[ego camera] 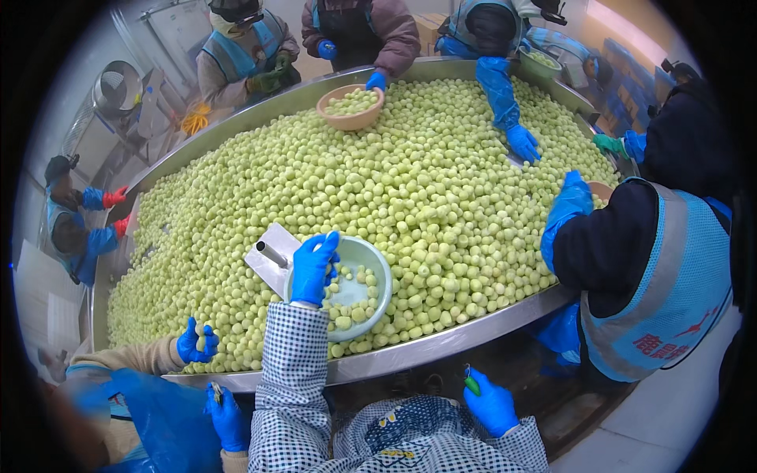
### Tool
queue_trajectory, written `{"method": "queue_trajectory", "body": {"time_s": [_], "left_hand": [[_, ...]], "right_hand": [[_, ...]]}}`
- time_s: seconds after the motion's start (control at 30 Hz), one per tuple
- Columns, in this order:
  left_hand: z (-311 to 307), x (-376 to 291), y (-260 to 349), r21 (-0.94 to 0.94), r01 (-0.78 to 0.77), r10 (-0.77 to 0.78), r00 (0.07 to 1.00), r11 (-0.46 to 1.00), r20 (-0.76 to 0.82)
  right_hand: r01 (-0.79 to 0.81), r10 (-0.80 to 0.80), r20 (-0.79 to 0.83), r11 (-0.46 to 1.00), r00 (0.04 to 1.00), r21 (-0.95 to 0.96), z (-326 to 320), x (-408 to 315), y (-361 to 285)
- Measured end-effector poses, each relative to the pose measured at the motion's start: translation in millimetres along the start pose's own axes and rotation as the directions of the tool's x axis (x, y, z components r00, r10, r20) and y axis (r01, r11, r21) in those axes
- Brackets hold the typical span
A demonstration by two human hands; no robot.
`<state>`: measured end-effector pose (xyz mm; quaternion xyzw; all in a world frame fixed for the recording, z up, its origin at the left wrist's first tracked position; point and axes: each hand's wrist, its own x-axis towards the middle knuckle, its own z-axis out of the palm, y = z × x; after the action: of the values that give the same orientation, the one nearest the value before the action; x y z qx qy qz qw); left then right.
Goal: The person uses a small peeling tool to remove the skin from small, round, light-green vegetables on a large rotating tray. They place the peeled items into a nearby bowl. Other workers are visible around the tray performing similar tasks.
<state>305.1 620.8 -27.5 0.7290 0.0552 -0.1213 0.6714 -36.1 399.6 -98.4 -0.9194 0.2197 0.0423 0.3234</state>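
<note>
My left hand, in a blue glove, is over the left side of a pale blue-green plastic bowl. Its fingers are bent, and whether they hold anything cannot be told. Several round pale green fruits lie in the bowl, which rests on a heap of the same fruit. Low in front of my body, outside the metal rim, my right hand, also gloved in blue, grips a small tool with a green handle. Just left of the bowl, a metal plate with a short tube sits among the fruit.
A large steel sorting table with a raised rim carries the heap. Close on my left, a co-worker's gloved hand reaches over the fruit; another co-worker leans in at right. Across the table, a gloved hand holds an orange-brown bowl.
</note>
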Motion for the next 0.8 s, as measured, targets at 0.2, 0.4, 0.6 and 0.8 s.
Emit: {"method": "queue_trajectory", "body": {"time_s": [0.2,0.4,0.6,0.8], "left_hand": [[84.0,-15.9,25.2,0.045,-0.133,0.127,0.984,0.99,0.123],[78.2,-94.3,-44.2,-0.478,0.547,-0.104,0.725,0.687,0.68],[80.8,-159.6,-71.9,-0.52,0.688,-0.141,0.661,0.506,0.737],[81.9,-171.8,-91.9,-0.558,0.687,0.046,0.611,0.465,0.79]], "right_hand": [[-0.047,0.055,-0.028,0.97,0.998,0.24,-15.0,1.6,-29.8],[-0.187,0.014,0.207,0.483,0.978,0.855,-55.3,-3.5,-54.5],[-0.191,-0.109,0.283,0.509,0.953,0.839,-62.0,14.2,-64.1],[-0.222,-0.17,0.295,0.351,0.94,0.91,-66.4,13.7,-72.2]]}}
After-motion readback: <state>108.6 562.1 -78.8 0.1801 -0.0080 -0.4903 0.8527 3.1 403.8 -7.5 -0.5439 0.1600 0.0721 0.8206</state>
